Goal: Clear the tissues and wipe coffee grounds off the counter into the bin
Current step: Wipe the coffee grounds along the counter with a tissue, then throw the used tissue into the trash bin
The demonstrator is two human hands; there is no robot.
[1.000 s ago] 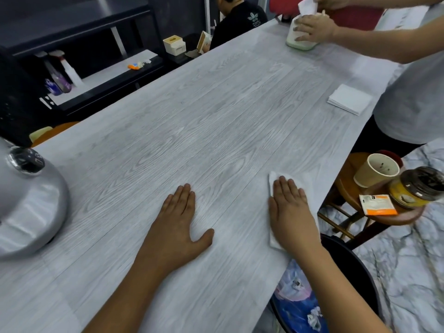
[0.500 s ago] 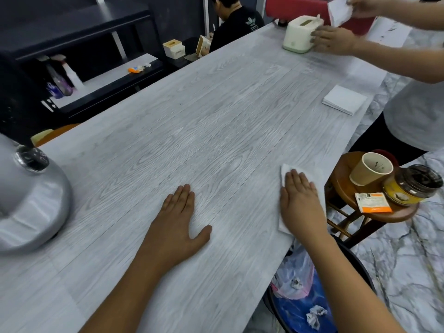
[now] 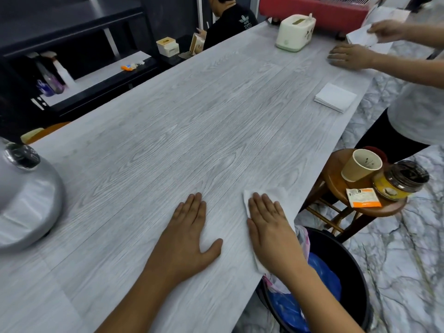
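Leftward since before, the flat right hand (image 3: 271, 231) presses the white tissue (image 3: 266, 195); beside it, the open left hand (image 3: 189, 239) rests on the grey wood-grain counter (image 3: 192, 121).

Both hands flat, palms down: L hand (image 3: 189, 236), R hand (image 3: 271, 231).

Four hands on the counter (image 3: 168, 131), two tissue boxes, one napkin stack (image 3: 335, 97), one paper cup (image 3: 361, 168), one jar (image 3: 400, 180), one bin (image 3: 346, 267)

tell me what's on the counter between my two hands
Nothing: the head view shows only bare grey wood-grain counter between the flat left hand and the right hand, which presses a white tissue.
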